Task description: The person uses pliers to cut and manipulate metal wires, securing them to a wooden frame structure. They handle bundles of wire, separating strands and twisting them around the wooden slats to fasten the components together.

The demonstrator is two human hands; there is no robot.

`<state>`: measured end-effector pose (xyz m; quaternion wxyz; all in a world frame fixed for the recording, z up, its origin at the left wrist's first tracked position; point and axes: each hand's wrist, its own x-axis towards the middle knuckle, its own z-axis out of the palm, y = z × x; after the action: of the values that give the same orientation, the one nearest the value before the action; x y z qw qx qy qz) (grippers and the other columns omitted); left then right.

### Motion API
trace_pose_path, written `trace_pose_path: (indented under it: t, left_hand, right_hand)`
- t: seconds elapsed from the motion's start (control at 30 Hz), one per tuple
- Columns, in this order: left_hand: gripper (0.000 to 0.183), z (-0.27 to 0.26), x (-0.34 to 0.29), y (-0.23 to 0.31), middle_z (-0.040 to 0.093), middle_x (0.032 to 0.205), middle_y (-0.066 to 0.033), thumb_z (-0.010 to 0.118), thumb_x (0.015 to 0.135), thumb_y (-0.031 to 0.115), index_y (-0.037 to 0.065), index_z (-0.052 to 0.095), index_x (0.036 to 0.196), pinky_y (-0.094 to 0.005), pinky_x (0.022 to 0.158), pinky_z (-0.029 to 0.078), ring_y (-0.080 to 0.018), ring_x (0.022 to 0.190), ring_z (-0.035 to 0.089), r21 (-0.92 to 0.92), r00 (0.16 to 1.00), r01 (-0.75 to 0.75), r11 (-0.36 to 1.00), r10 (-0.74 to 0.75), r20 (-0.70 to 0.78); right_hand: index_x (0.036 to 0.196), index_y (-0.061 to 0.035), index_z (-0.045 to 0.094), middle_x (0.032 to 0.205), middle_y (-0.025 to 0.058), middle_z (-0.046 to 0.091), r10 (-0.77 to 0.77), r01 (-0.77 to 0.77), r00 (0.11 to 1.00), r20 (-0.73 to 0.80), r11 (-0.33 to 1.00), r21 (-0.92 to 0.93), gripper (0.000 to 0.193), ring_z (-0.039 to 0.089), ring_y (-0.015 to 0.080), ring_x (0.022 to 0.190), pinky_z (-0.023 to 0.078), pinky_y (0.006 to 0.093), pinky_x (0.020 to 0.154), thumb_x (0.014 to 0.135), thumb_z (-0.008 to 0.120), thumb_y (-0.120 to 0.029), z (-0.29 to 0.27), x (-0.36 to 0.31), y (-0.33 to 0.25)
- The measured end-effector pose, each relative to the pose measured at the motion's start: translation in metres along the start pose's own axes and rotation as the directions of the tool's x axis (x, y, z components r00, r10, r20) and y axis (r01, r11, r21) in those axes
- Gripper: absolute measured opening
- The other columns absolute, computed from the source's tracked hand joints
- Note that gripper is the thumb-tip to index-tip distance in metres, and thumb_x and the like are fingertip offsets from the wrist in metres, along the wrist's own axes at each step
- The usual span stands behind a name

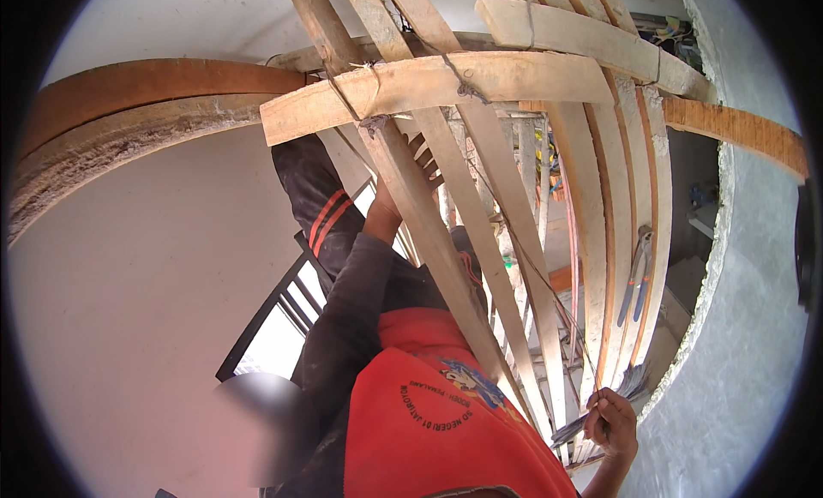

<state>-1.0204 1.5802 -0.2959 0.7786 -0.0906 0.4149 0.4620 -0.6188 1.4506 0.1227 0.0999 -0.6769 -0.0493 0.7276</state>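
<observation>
At the lower right my right hand [612, 423] is closed round a bundle of thin grey tie wire [633, 383], whose ends stick out on both sides of the fist. My left arm reaches up behind a long wooden beam [429, 241]. Past that beam's right edge, the fingers of my left hand [423, 162] show spread apart; the beam hides the palm and thumb. A curved wooden crosspiece [480, 76] lies across the beams, bound to them with twisted dark wire [375, 121]. Pincers with blue and orange handles [637, 275] hang against the slats at the right.
Several long slats [591, 241] fan downward beside a rough-edged grey wall [746, 267]. A second curved piece [591, 39] crosses higher up. Brown curved timbers [154, 99] run out to the left. A black-framed window [279, 314] shows beyond my left arm.
</observation>
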Motion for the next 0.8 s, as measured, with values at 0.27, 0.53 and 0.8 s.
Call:
trace_pose_path:
  t: [0.27, 0.53, 0.8]
  left_hand:
    - [0.038, -0.008, 0.005, -0.001, 0.057, 0.112, -0.0107, 0.046, 0.094, 0.029, 0.004, 0.047, 0.123, -0.0358, 0.086, 0.048, -0.0244, 0.101, 0.057, 0.068, 0.999, -0.046, 0.997, 0.046, 0.007]
    - [0.04, -0.015, 0.011, -0.006, 0.059, 0.108, -0.0102, 0.048, 0.093, 0.033, 0.005, 0.048, 0.122, -0.0363, 0.084, 0.049, -0.024, 0.099, 0.058, 0.111, 0.993, -0.115, 0.987, 0.112, 0.033]
    - [0.042, -0.03, 0.014, 0.008, 0.06, 0.105, -0.0097, 0.049, 0.093, 0.036, 0.005, 0.049, 0.121, -0.0367, 0.082, 0.05, -0.0236, 0.097, 0.059, 0.2, 0.982, -0.189, 0.961, 0.178, 0.069]
  right_hand:
    - [0.099, 0.0066, 0.049, 0.054, 0.0177, 0.055, 0.02, -0.023, 0.995, 0.101, 0.999, 0.032, 0.031, 0.025, 0.0071, 0.029, 0.019, 0.0227, 0.03, 0.093, 0.043, -0.023, 0.021, 0.007, -0.012]
    - [0.109, 0.0034, 0.042, 0.055, 0.0137, 0.055, -0.082, 0.058, 0.917, 0.39, 0.996, 0.073, 0.025, 0.027, 0.0082, 0.026, 0.023, 0.0206, 0.028, 0.098, 0.03, -0.015, 0.082, 0.085, -0.053]
    - [0.106, 0.0007, 0.045, 0.057, 0.0117, 0.057, -0.004, -0.034, 0.955, 0.298, 0.992, 0.122, 0.024, 0.032, 0.0085, 0.027, 0.026, 0.0196, 0.027, 0.098, 0.033, -0.018, 0.107, 0.121, -0.054]
